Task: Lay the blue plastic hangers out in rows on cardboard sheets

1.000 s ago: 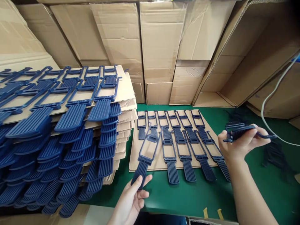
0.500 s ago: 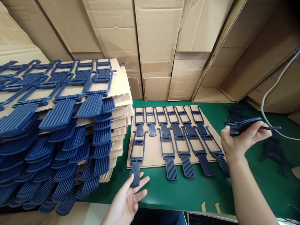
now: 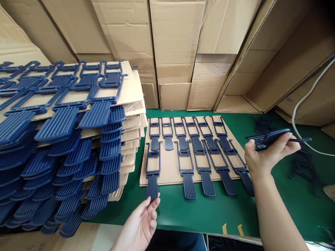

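Note:
Several dark blue plastic frames with ribbed paddles lie in two rows on a cardboard sheet (image 3: 169, 167). At the near left of the sheet, one blue piece (image 3: 153, 158) has its ribbed end past the edge, and my left hand (image 3: 146, 216) pinches the tip of that end between thumb and fingers. A gap shows in the near row just right of it. My right hand (image 3: 270, 153) is raised to the right of the sheet, its fingers closed around a blue piece (image 3: 276, 136) seen edge-on.
A tall stack of cardboard layers (image 3: 134, 125) with blue pieces fills the left. Loose dark pieces (image 3: 305, 167) lie at the right, near a white cable (image 3: 295, 115). Cardboard panels (image 3: 175, 45) stand behind the green table (image 3: 183, 216). Yellow tape bits mark its front edge.
My left hand's fingers have closed on the ribbed end, and the piece has moved slightly up on the sheet. My right hand has shifted slightly left, still holding its piece.

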A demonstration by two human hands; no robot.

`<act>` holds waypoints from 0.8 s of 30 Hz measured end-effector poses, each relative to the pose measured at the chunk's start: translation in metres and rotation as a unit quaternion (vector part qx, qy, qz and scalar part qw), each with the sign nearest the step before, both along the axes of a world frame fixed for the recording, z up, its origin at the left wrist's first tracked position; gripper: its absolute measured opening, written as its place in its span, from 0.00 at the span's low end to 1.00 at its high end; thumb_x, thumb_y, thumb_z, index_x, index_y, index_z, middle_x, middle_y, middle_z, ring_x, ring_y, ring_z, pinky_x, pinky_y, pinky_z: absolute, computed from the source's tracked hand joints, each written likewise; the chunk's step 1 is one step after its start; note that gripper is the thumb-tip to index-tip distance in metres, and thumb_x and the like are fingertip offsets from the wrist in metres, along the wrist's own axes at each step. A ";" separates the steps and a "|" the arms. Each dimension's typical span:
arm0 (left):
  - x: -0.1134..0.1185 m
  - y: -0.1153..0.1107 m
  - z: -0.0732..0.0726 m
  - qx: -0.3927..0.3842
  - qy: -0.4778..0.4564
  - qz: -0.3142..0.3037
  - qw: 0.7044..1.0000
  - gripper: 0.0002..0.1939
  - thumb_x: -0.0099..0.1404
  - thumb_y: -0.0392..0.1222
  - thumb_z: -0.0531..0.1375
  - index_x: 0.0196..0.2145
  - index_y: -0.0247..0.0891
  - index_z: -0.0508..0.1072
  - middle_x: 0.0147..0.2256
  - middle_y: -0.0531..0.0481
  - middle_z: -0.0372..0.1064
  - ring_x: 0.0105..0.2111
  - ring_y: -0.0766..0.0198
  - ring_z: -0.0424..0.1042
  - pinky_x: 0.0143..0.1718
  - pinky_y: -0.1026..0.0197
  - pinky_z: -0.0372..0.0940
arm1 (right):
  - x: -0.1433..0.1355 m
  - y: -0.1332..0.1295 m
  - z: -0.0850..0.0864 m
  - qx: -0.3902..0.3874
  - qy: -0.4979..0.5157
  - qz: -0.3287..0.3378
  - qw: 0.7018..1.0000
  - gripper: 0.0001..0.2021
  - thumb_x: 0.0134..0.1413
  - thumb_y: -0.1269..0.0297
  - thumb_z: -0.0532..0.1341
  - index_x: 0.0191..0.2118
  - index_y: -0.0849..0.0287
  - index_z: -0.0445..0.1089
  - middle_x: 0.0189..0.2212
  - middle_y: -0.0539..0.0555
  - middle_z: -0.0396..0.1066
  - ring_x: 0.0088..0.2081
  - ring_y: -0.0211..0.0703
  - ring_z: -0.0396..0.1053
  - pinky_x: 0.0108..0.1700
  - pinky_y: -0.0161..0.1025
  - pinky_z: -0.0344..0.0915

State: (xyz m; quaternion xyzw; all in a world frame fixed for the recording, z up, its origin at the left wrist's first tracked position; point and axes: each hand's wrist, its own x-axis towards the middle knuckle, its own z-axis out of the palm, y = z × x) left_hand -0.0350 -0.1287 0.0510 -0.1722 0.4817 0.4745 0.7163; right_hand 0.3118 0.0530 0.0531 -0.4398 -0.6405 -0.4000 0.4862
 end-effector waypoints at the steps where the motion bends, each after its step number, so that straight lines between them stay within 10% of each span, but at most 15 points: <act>1: 0.000 0.000 0.001 -0.002 -0.011 0.005 1.000 0.10 0.63 0.33 0.53 0.42 0.27 0.65 0.27 0.50 0.71 0.17 0.71 0.68 0.15 0.69 0.63 | -0.001 0.000 0.000 0.000 0.001 0.001 1.000 0.48 0.35 0.68 0.59 0.63 0.62 0.33 0.47 0.63 0.42 0.47 0.54 0.48 0.44 0.53 0.54; 24: 0.000 0.001 0.000 0.032 -0.074 0.034 0.996 0.11 0.65 0.37 0.50 0.42 0.27 0.64 0.30 0.45 0.73 0.21 0.69 0.71 0.21 0.67 0.67 | -0.011 -0.007 0.006 0.027 -0.047 0.017 0.998 0.48 0.34 0.66 0.61 0.63 0.65 0.36 0.46 0.65 0.45 0.46 0.55 0.50 0.41 0.53 0.57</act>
